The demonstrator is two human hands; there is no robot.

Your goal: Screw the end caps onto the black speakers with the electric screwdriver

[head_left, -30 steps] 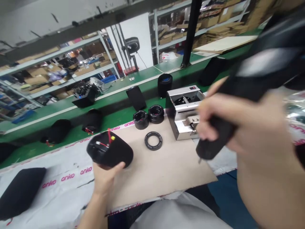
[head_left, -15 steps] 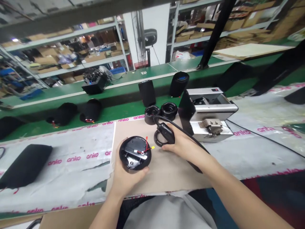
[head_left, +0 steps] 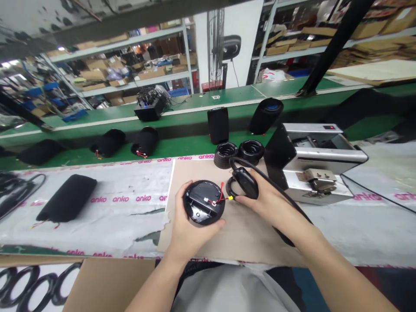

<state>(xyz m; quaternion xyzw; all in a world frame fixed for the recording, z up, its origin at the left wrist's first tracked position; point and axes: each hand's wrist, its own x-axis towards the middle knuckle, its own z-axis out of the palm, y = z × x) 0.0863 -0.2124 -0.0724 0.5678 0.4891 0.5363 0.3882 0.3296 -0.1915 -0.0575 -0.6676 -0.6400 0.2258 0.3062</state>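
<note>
Head view: the tabletop [head_left: 182, 148] runs across in front of both hands, its nearer part covered by printed white sheeting [head_left: 130, 182]. Under and between the hands lies a brown cardboard sheet [head_left: 253, 238]. A silver metal machine [head_left: 321, 154] stands just beyond the right hand [head_left: 264, 197], on its outer side. Ahead of the hands are an upright black cylinder [head_left: 218, 125] and a tilted one with a blue top [head_left: 267, 116]; farther to the left, several more lie on their sides, some showing leads.

The left hand [head_left: 191, 238] is clamped around the black round unit [head_left: 204, 201], above the cardboard, its open end facing up. The right hand is closed on a black corded tool [head_left: 247, 182], right beside a flat black ring [head_left: 229, 187]; whether its fingers also grip the ring, I cannot tell. Two stacks of black rings [head_left: 226, 156] [head_left: 251, 151] stand just past that hand.

The unit looks partly assembled: the inner parts are in, but no ring covers the open end. Smallest, the red wires [head_left: 222, 190] and a yellow connector [head_left: 230, 197] stick out loose toward the right hand, apparently unconnected.
</note>
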